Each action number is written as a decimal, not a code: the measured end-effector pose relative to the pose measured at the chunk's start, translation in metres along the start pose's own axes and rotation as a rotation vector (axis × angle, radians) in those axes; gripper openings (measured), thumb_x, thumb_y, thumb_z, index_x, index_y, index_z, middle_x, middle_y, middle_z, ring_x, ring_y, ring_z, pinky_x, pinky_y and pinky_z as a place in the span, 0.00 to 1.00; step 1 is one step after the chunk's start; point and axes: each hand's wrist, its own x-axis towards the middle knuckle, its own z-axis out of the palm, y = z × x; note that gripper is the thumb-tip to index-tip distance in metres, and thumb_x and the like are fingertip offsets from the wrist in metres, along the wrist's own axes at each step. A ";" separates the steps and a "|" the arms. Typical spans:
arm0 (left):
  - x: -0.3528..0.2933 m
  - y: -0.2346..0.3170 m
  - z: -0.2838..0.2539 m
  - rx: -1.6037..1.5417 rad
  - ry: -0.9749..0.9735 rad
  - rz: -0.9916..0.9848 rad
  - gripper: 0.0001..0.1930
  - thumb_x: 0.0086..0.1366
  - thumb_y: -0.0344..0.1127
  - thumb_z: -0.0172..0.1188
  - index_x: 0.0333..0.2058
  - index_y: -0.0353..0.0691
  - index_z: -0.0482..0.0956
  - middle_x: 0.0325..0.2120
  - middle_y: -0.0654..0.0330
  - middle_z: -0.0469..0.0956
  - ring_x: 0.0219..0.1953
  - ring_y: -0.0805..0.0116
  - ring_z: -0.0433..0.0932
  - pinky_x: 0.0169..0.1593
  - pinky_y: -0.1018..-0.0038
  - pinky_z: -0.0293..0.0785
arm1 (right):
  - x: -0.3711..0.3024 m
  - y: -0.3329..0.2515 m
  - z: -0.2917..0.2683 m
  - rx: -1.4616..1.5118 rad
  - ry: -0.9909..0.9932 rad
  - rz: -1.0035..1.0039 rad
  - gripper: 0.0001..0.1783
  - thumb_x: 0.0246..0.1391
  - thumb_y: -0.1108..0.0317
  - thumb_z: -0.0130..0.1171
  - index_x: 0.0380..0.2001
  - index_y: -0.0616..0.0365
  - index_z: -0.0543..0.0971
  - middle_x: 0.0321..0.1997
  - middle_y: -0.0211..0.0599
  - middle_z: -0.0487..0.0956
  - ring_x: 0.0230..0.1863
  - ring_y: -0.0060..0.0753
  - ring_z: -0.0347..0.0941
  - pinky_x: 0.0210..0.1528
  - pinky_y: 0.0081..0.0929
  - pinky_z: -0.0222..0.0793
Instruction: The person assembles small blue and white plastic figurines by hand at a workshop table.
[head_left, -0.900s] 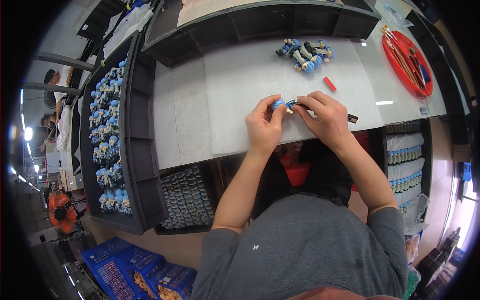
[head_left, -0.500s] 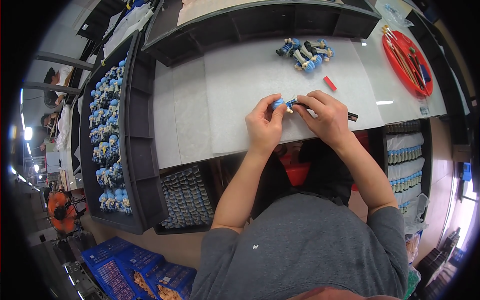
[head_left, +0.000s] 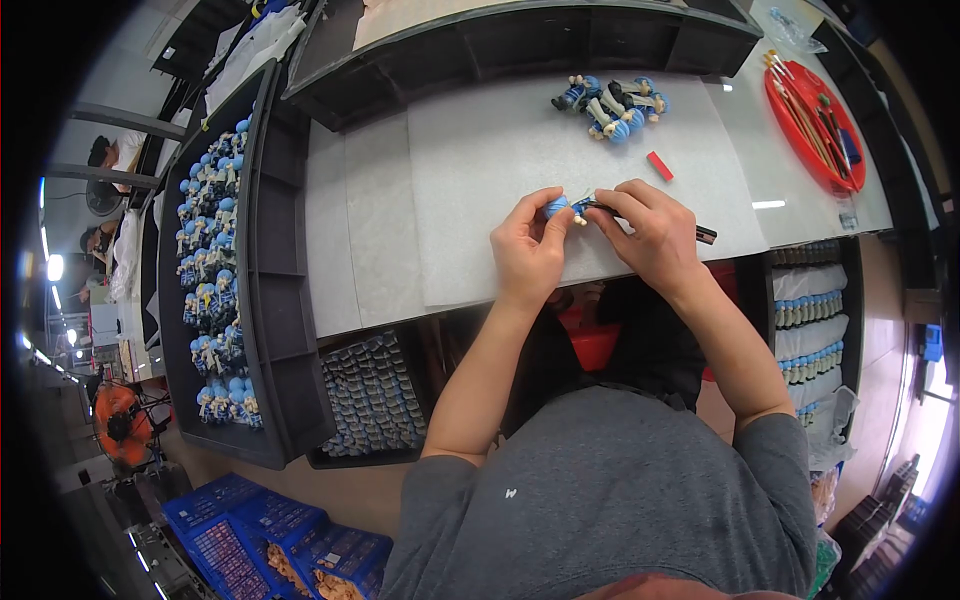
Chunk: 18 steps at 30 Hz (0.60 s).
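Note:
Over the white sheet on the worktable, my left hand (head_left: 528, 245) pinches a small figurine with a light-blue ribbed head (head_left: 556, 206). The figurine lies on its side, its blue body pointing toward my right hand (head_left: 650, 232). Closed fingers of my right hand grip a slim black pen-like tool (head_left: 706, 235). Its back end sticks out to the right of the hand, while its tip is at the figurine's body, too small to make out exactly. Beyond my hands lies a cluster of similar figurines (head_left: 618, 108), with a small red block-shaped piece (head_left: 659, 166) nearer to me.
A black crate (head_left: 275, 300) full of blue-headed figurines stands at the left. Another black crate (head_left: 540, 45) borders the table's far side. Brushes lie in a red tray (head_left: 780, 125) at the far right. Blue baskets (head_left: 255, 525) stand on the floor, lower left.

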 end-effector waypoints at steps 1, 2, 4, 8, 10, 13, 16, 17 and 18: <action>-0.001 0.000 0.000 -0.002 0.003 -0.001 0.11 0.56 0.24 0.59 0.39 0.31 0.75 0.26 0.63 0.75 0.27 0.80 0.71 0.31 0.85 0.69 | -0.001 -0.001 0.000 0.000 -0.001 0.001 0.08 0.40 0.66 0.64 0.27 0.53 0.79 0.25 0.28 0.75 0.24 0.29 0.74 0.22 0.23 0.67; -0.001 0.000 0.000 -0.002 0.002 -0.001 0.11 0.56 0.24 0.59 0.39 0.31 0.75 0.26 0.63 0.75 0.27 0.80 0.71 0.31 0.85 0.69 | -0.001 -0.001 0.000 -0.006 -0.002 0.016 0.08 0.40 0.66 0.64 0.27 0.53 0.79 0.25 0.28 0.75 0.24 0.29 0.73 0.22 0.23 0.67; -0.001 -0.002 0.001 -0.009 -0.001 0.001 0.11 0.57 0.24 0.58 0.39 0.30 0.75 0.26 0.63 0.75 0.27 0.80 0.71 0.31 0.84 0.69 | -0.001 -0.001 0.000 -0.013 -0.003 0.030 0.08 0.40 0.65 0.64 0.27 0.53 0.79 0.25 0.28 0.75 0.23 0.29 0.73 0.22 0.24 0.67; -0.002 -0.002 0.001 -0.009 -0.008 -0.002 0.11 0.57 0.24 0.58 0.40 0.30 0.75 0.27 0.63 0.75 0.28 0.80 0.71 0.32 0.84 0.69 | -0.002 0.001 -0.002 0.040 0.035 0.028 0.09 0.40 0.66 0.65 0.28 0.54 0.79 0.26 0.30 0.76 0.23 0.30 0.74 0.23 0.23 0.68; -0.002 -0.001 0.000 -0.023 0.014 -0.039 0.11 0.58 0.24 0.57 0.41 0.30 0.74 0.28 0.62 0.75 0.28 0.80 0.71 0.33 0.84 0.69 | 0.001 0.007 -0.006 0.091 0.071 0.019 0.09 0.41 0.66 0.65 0.28 0.54 0.79 0.26 0.30 0.76 0.24 0.30 0.74 0.23 0.23 0.68; -0.003 0.001 -0.002 -0.085 0.023 -0.069 0.11 0.59 0.25 0.55 0.42 0.31 0.73 0.28 0.62 0.75 0.29 0.79 0.71 0.34 0.84 0.69 | 0.011 0.029 -0.021 0.038 0.232 0.133 0.10 0.42 0.68 0.65 0.29 0.57 0.79 0.28 0.33 0.77 0.24 0.30 0.75 0.24 0.22 0.69; -0.001 -0.001 0.000 -0.089 0.019 -0.051 0.11 0.60 0.25 0.54 0.42 0.30 0.73 0.28 0.62 0.75 0.29 0.79 0.71 0.34 0.84 0.69 | 0.013 0.066 -0.036 -0.056 0.212 0.221 0.10 0.42 0.68 0.65 0.31 0.58 0.80 0.30 0.34 0.78 0.28 0.32 0.75 0.30 0.24 0.70; -0.001 -0.001 0.000 -0.088 0.018 -0.052 0.11 0.60 0.25 0.53 0.42 0.30 0.73 0.28 0.62 0.75 0.28 0.79 0.71 0.34 0.83 0.70 | 0.012 0.077 -0.036 -0.187 0.165 0.204 0.11 0.42 0.68 0.65 0.32 0.57 0.80 0.31 0.35 0.78 0.32 0.34 0.74 0.34 0.26 0.69; 0.001 -0.001 0.002 -0.098 0.024 -0.037 0.11 0.60 0.25 0.53 0.42 0.30 0.73 0.28 0.62 0.75 0.28 0.79 0.71 0.34 0.83 0.70 | 0.013 0.086 -0.037 -0.319 0.121 0.187 0.12 0.42 0.68 0.65 0.34 0.57 0.80 0.32 0.36 0.78 0.35 0.36 0.73 0.38 0.29 0.69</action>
